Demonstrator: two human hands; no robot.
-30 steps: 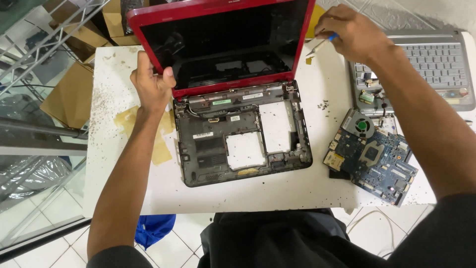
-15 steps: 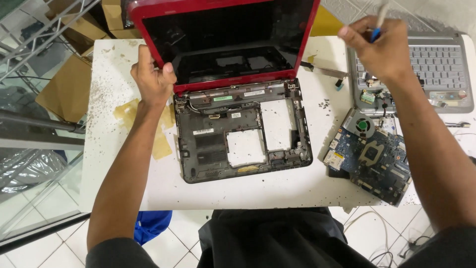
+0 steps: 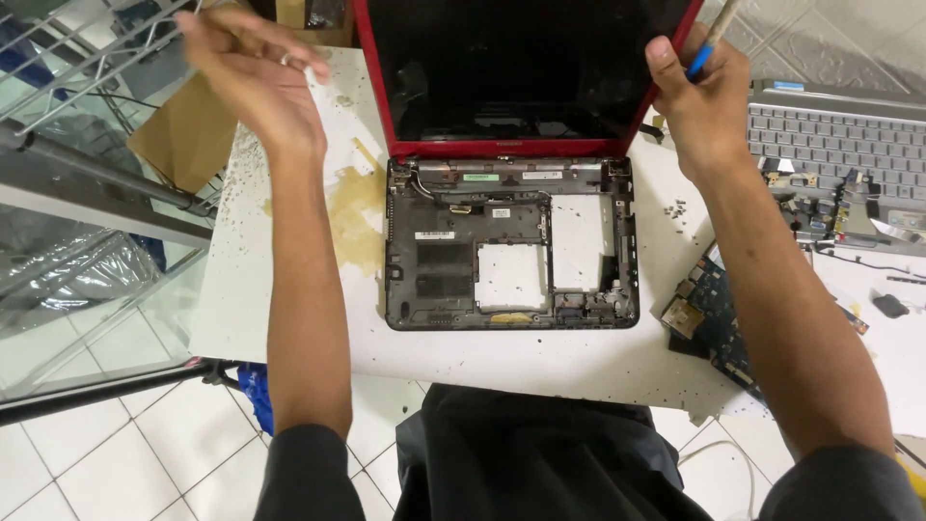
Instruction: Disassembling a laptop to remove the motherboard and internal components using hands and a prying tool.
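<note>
Red laptop (image 3: 511, 232) sits mid tabletop (image 3: 289, 289), base gutted, lid up. My right hand (image 3: 699, 106) rests on lid's right edge, fingers holding a blue-tipped screwdriver (image 3: 709, 43). My left hand (image 3: 256, 82) hovers left of lid, fingers loosely curled, blurry; can't tell what they grip. Circuit board (image 3: 709, 314) & grey keyboard (image 3: 839, 145) lie right of laptop.

I see the dark screen (image 3: 521, 68) of the opened red laptop, a wide black rectangle in a red frame, unlit, standing directly above the gutted laptop base (image 3: 511, 246). Inside that base, toward its upper edge, sit small rectangular stickers: a pale greenish one (image 3: 479, 178), a white one (image 3: 541, 176) just right of it, another white one (image 3: 499, 212) below them, and a narrow white one (image 3: 434, 234) lower left. A brown cardboard package (image 3: 188, 135) lies well left of the base, beyond the table edge
</note>
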